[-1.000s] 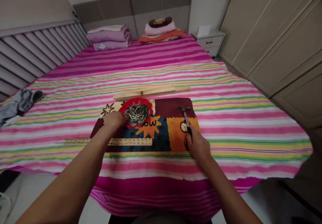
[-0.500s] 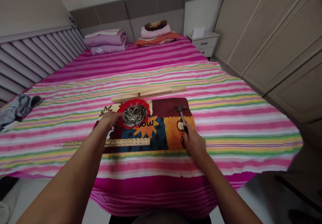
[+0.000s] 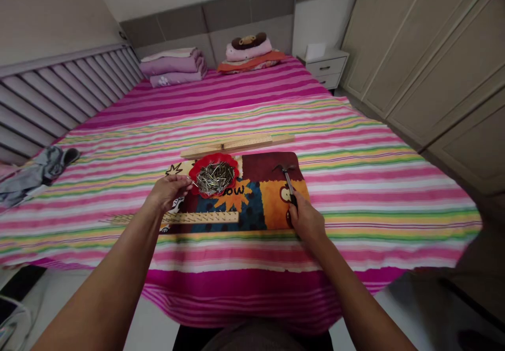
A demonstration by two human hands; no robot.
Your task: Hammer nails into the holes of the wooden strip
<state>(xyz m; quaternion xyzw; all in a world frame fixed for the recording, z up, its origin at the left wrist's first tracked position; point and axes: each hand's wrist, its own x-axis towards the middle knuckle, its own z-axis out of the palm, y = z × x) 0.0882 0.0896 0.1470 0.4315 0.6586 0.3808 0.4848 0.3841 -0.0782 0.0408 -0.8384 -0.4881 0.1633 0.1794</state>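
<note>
My left hand [image 3: 170, 190] is at the left rim of a red scalloped bowl [image 3: 194, 173], thumb and fingers pinched together, with what looks like a nail sticking out of the fingertips toward the bowl. A heap of loose nails [image 3: 215, 178] fills the bowl. My right hand [image 3: 308, 219] is wrapped round the black grip of a claw hammer [image 3: 289, 181], whose head rests over the mat. In front of the bowl lies a wooden strip [image 3: 213, 217] with rows of nails standing in it; my left forearm hides part of it.
A colourful printed mat [image 3: 260, 161] lies under these things on the striped bedspread [image 3: 374, 182]. Behind the bowl are wooden strips [image 3: 244, 143]. Grey clothing [image 3: 39, 174] lies at the far left. Folded bedding [image 3: 173, 68] is stacked by the headboard.
My left hand has drawn back slightly from the nails at the bowl's edge, its fingers now pinched in plain view. My right hand keeps its hold on the hammer. The view has shifted a little.
</note>
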